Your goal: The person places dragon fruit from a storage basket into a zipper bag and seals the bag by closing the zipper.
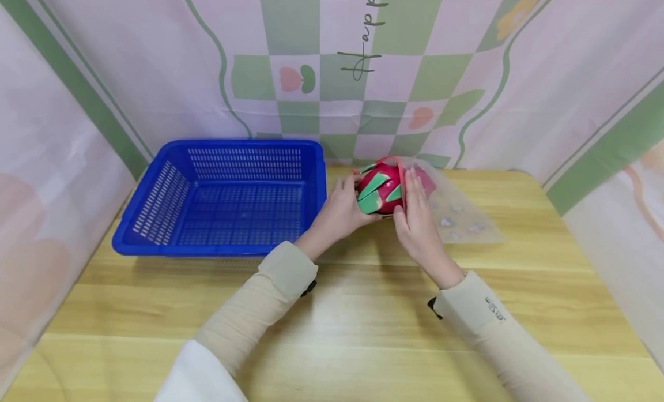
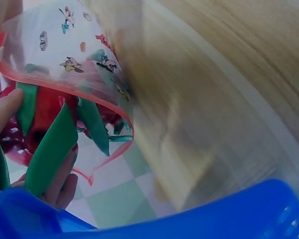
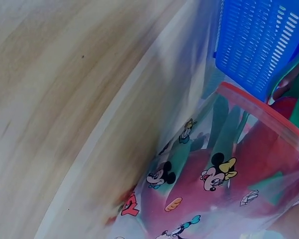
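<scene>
A red dragon fruit (image 1: 383,188) with green leaf flaps sits partly in the mouth of a clear zip bag (image 1: 461,217). My left hand (image 1: 342,209) grips the fruit from the left, its thumb (image 2: 7,109) along the red skin. Over the bag's red rim lies my right hand (image 1: 417,217), which holds the bag beside the fruit; its fingers look fairly straight in the head view. Cartoon prints cover the bag (image 3: 214,184), and red and green show through it. Whether that is the same fruit or another, I cannot tell.
A blue slotted basket (image 1: 218,250) stands left of the hands on the wooden table (image 1: 353,333), its near right side close to my left forearm. A patterned curtain (image 1: 342,79) hangs behind the table. The bag's tail spreads rightward over the tabletop.
</scene>
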Motion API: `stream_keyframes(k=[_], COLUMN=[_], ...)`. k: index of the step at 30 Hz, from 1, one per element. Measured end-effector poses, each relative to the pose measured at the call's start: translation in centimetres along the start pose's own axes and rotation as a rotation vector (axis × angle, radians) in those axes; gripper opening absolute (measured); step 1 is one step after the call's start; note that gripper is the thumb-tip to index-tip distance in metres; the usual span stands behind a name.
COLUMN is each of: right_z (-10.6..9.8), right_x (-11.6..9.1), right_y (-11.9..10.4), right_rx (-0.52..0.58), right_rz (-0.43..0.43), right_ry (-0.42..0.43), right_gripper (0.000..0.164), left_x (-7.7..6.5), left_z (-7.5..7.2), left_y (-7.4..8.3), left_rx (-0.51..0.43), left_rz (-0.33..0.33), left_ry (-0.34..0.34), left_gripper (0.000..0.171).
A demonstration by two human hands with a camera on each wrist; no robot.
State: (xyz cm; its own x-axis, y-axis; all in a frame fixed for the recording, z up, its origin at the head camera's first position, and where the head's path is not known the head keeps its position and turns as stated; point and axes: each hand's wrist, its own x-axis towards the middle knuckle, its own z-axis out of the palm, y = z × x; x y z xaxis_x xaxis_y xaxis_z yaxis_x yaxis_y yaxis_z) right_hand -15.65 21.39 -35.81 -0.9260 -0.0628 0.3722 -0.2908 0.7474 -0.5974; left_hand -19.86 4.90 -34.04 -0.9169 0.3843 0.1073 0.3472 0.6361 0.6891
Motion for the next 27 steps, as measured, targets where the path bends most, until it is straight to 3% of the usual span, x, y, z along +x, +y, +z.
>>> stream_keyframes(k=[5, 11, 17, 22, 27], right_z=[-0.1, -0.3, -0.9, -1.6, -1.9], right_x=[0.0, 0.0, 0.3, 0.1, -0.3], right_y=[0.0, 0.1, 0.1, 0.2, 0.3], right_rx=[0.017, 0.021, 0.018, 0.045, 0.033], right_rz=[0.015, 0.026, 0.009, 0.029, 0.030], right_ry=[0.001, 0.034, 0.055, 0.016, 0.011], right_gripper=[0.059, 0.058, 0.056, 0.055, 0.055], left_x=[0.2, 0.0, -0.3, -0.4, -0.1], left_z=[-0.1, -0.1, -0.1, 0.0, 0.2], left_y=[-0.3, -0.2, 0.1, 0.2, 0.2], left_rx=[-0.192, -0.350, -0.365, -0.385, -0.392], left_rz=[-0.072, -0.068, -0.091, -0.132, -0.112], left_ry=[-0.052, -0.092, -0.080, -0.101, -0.122], left_gripper=[0.099, 0.089, 0.094, 0.091, 0.086])
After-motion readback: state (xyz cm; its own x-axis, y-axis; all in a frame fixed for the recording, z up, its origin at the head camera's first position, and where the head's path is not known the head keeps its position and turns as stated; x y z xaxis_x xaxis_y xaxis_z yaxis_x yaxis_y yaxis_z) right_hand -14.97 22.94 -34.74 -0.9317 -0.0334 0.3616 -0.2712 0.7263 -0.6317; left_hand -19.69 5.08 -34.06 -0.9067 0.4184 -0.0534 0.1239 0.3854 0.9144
